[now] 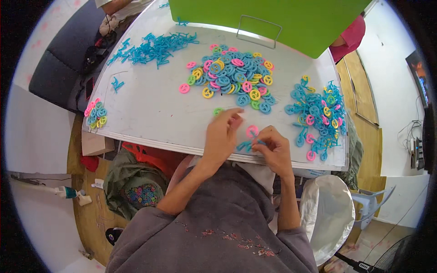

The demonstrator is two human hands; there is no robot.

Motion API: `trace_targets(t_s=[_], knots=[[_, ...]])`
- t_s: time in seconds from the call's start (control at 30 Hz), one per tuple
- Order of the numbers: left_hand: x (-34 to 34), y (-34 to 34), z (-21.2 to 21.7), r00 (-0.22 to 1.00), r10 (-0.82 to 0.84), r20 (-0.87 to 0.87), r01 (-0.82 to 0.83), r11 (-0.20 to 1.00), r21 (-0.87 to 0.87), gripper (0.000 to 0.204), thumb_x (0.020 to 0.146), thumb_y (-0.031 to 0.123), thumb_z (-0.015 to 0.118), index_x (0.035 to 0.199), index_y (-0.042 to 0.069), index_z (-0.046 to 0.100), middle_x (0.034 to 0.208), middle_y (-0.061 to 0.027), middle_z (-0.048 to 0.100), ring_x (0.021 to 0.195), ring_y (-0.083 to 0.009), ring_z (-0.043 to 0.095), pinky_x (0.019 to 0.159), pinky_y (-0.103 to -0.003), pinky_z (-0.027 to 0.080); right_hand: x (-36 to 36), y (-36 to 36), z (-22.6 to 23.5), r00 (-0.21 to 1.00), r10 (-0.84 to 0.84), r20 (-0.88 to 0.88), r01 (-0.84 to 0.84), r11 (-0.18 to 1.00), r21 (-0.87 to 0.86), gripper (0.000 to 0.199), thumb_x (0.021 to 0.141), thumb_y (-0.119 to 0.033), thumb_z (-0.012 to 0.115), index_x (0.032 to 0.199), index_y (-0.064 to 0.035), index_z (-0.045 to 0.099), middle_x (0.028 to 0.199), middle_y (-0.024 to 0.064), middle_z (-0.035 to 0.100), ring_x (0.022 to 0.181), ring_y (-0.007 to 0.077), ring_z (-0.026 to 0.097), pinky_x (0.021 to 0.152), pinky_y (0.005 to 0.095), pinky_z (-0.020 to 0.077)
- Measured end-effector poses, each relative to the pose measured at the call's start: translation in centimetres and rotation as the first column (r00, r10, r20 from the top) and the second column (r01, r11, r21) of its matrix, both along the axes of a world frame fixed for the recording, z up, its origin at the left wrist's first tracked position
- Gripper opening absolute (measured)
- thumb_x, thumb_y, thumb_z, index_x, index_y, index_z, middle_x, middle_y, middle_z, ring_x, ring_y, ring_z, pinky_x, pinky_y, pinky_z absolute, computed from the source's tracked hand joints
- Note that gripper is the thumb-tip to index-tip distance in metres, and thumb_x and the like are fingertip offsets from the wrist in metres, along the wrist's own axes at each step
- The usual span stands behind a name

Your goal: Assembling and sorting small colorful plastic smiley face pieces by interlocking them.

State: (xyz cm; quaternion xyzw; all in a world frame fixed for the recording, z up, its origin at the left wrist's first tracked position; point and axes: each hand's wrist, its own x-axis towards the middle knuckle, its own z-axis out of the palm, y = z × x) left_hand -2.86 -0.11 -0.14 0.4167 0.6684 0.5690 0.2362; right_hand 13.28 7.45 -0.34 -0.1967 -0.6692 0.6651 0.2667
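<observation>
From the head view, your left hand (223,132) rests on the near edge of the white table (150,113), fingers curled loosely with the tips pinched together; a green plastic ring (218,110) lies just beyond those fingertips, and you cannot tell whether they touch it. Your right hand (273,148) sits just beside the left, fingers clenched around a blue plastic stem piece (246,145) that pokes out toward your left hand. A pink wheel-shaped ring (252,131) lies at the top of your right hand, between the two hands; whether it is fixed to the blue piece is unclear.

Beyond both hands lies a loose heap of flat spoked rings (234,75) in blue, yellow, pink and green. To the right of your right hand is a pile of assembled blue stems with rings (316,118). Far beyond your left hand lies a scatter of bare blue stems (152,48), and well to its left a small cluster of rings (94,113) at the table's edge.

A bright green bin (268,16) with a wire handle stands at the far side; its contents are hidden. Below your left elbow, an open bag (141,193) holds more coloured rings.
</observation>
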Motion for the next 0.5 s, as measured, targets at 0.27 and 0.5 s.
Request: trace_targets(t_s=[0.27, 0.5], knots=[[-2.2, 0.3, -1.1, 0.766, 0.052, -0.641, -0.079, 0.997, -0.013, 0.023, 0.073, 0.009, 0.070, 0.095, 0.008, 0.066, 0.095, -0.0103, 0.055, 0.089, -0.0314, 0.048, 0.086, -0.041, 0.039, -0.9, 1.3, 0.5, 0.878, -0.475, -0.054, 0.375, 0.614, 0.695, 0.019, 0.070, -0.002, 0.075, 0.085, -0.0037, 0.064, 0.094, 0.0088, 0.064, 0.087, 0.0216, 0.058, 0.075, 0.0309, 0.0450], [-1.1, -0.4, 1.7, 0.998, 0.000, 0.060, 0.005, 0.996, -0.084, 0.015, 0.079, 0.010, 0.071, 0.091, 0.004, 0.064, 0.079, -0.0051, 0.063, 0.080, -0.0177, 0.058, 0.074, -0.031, 0.044, -0.1, 2.0, -0.3, 0.888, -0.435, 0.149, 0.206, 0.668, 0.715, 0.016, 0.068, -0.013, 0.077, 0.081, -0.0076, 0.069, 0.078, 0.0073, 0.064, 0.077, 0.0283, 0.059, 0.069, 0.0371, 0.0457]])
